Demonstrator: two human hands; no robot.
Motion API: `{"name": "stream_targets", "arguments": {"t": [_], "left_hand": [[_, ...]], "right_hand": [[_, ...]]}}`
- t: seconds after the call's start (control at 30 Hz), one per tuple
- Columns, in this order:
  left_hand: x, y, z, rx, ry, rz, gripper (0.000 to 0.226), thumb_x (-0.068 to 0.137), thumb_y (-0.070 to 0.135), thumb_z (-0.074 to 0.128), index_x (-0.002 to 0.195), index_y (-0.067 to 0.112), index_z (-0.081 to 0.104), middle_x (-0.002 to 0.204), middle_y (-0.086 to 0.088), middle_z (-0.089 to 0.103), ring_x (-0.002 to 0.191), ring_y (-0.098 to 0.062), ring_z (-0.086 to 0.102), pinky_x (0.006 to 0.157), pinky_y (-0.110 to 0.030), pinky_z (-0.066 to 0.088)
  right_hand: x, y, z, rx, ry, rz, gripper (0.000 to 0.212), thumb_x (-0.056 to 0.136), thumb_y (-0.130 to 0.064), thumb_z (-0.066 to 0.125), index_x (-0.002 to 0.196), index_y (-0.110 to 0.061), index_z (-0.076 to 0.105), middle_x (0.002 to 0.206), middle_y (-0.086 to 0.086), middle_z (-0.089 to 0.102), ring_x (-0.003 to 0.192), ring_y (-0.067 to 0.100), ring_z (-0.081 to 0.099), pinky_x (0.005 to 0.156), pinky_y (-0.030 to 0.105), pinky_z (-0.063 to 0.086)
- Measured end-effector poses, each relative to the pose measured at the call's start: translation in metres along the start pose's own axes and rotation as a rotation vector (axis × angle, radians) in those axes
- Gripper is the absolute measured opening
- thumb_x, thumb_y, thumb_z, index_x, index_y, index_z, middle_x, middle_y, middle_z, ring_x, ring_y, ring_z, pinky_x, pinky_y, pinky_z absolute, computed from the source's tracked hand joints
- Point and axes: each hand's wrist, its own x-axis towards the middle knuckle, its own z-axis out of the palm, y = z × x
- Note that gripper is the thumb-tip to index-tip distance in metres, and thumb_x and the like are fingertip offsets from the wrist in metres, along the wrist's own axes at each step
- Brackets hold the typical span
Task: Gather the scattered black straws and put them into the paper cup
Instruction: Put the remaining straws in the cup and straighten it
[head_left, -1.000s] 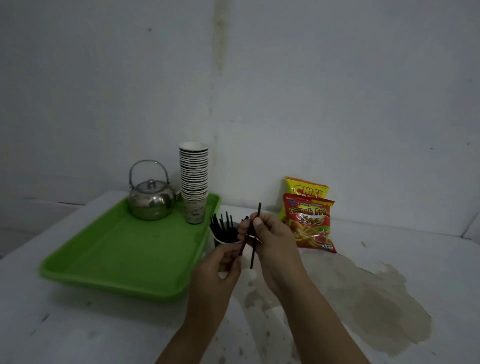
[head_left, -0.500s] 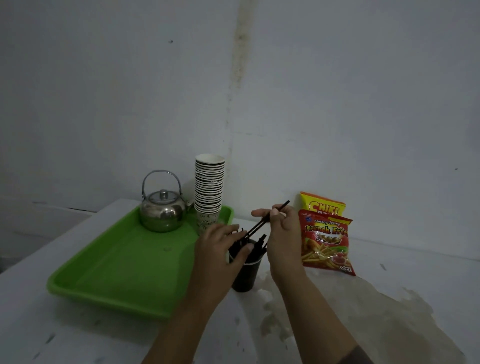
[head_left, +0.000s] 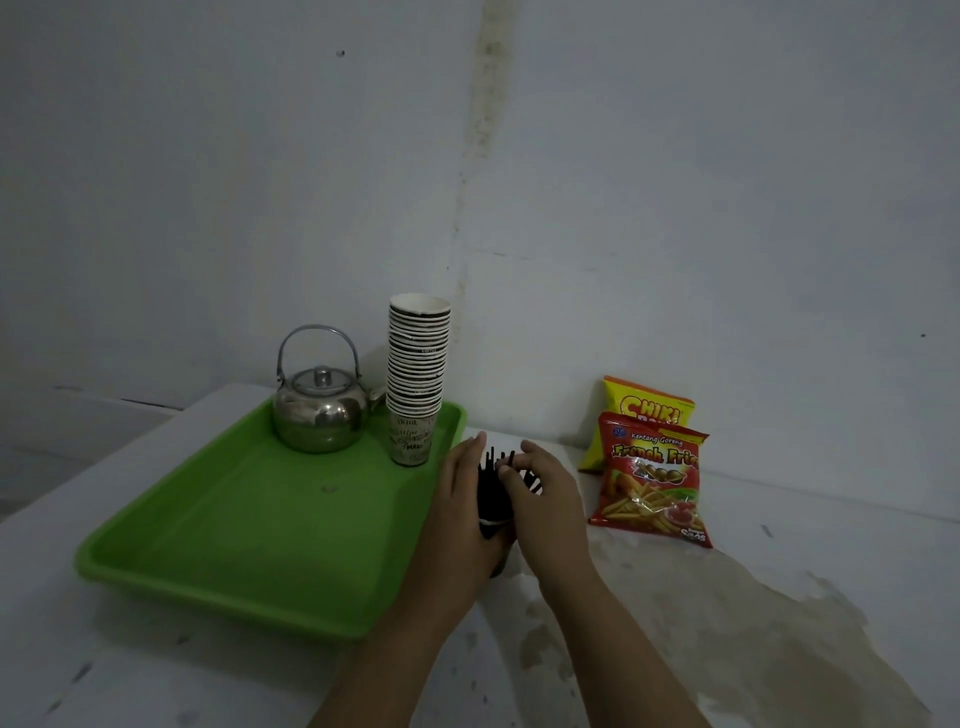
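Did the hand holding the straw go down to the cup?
Yes. The right hand dropped toward the black cup, judged against the French fries bag; it held a straw above the cup before.

Two hands are seen, the left hand (head_left: 460, 512) and the right hand (head_left: 545, 501). Between them one dark paper cup (head_left: 496, 540) is seen, its black straws (head_left: 493, 480) too bunched for counting. Left of the hands, one green tray (head_left: 249, 519), one metal kettle (head_left: 319, 408) and one stack of cups (head_left: 418, 374) are counted; right of them, two snack bags (head_left: 652, 488).
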Motion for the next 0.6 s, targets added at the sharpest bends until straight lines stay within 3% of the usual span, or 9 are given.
{"name": "stream_targets", "arguments": {"t": [0.07,0.17,0.3,0.37,0.47,0.53,0.6], "left_hand": [[0.001,0.0,0.001,-0.013,0.003,0.007,0.082,0.073,0.001,0.072,0.14,0.013,0.027,0.137,0.006,0.027,0.127,-0.008,0.03,0.095,0.001,0.025],[-0.001,0.001,0.002,-0.015,0.013,0.013,0.078,0.073,-0.002,0.07,0.139,0.011,0.029,0.137,0.003,0.029,0.125,-0.008,0.03,0.091,0.007,0.021],[-0.001,-0.002,0.006,-0.008,0.048,0.035,0.081,0.074,-0.005,0.067,0.139,0.015,0.023,0.144,-0.008,0.031,0.129,-0.011,0.03,0.098,0.002,0.019],[-0.001,0.0,0.008,-0.044,0.048,0.03,0.092,0.075,-0.004,0.068,0.138,0.03,0.011,0.147,-0.002,0.023,0.135,-0.013,0.026,0.104,-0.007,0.022],[-0.002,0.002,0.011,-0.087,0.077,0.007,0.109,0.075,0.003,0.071,0.136,0.045,-0.01,0.154,-0.001,0.009,0.14,-0.015,0.018,0.111,-0.031,0.026],[-0.005,0.002,0.012,-0.122,0.098,-0.043,0.116,0.074,0.012,0.074,0.136,0.048,-0.017,0.155,0.002,0.001,0.142,-0.015,0.013,0.112,-0.04,0.025],[-0.009,0.003,0.013,-0.211,0.101,-0.134,0.12,0.072,0.018,0.077,0.135,0.05,-0.02,0.156,0.002,0.007,0.14,-0.019,0.022,0.106,-0.051,0.034]], "right_hand": [[-0.001,-0.006,-0.003,0.021,0.004,-0.038,0.013,0.089,-0.019,0.055,0.091,-0.029,0.063,0.127,-0.002,0.057,0.125,0.011,0.044,0.102,0.028,0.035],[-0.006,-0.006,-0.003,0.052,-0.025,-0.122,0.031,0.093,-0.021,0.05,0.121,-0.031,0.055,0.132,-0.009,0.053,0.125,0.006,0.044,0.106,0.028,0.036],[-0.005,0.002,0.003,-0.026,-0.072,-0.175,0.032,0.095,-0.022,0.045,0.125,-0.027,0.056,0.146,-0.007,0.039,0.133,0.011,0.036,0.111,0.04,0.032],[-0.002,0.002,0.003,-0.208,-0.111,-0.191,0.038,0.095,-0.038,0.035,0.128,-0.028,0.052,0.153,-0.008,0.024,0.141,0.016,0.022,0.115,0.041,0.022],[-0.004,0.002,0.001,-0.307,-0.141,-0.213,0.053,0.087,-0.051,0.019,0.137,-0.041,0.032,0.153,-0.018,-0.004,0.142,0.009,-0.002,0.115,0.037,0.007],[-0.009,-0.001,-0.002,-0.145,-0.094,-0.215,0.047,0.09,-0.052,0.023,0.137,-0.047,0.02,0.151,-0.022,-0.005,0.14,0.002,-0.003,0.113,0.028,0.004],[-0.017,0.001,-0.005,0.141,0.006,-0.106,0.045,0.094,-0.047,0.029,0.138,-0.043,0.019,0.151,-0.019,0.012,0.138,-0.001,0.011,0.11,0.022,0.014]]}}
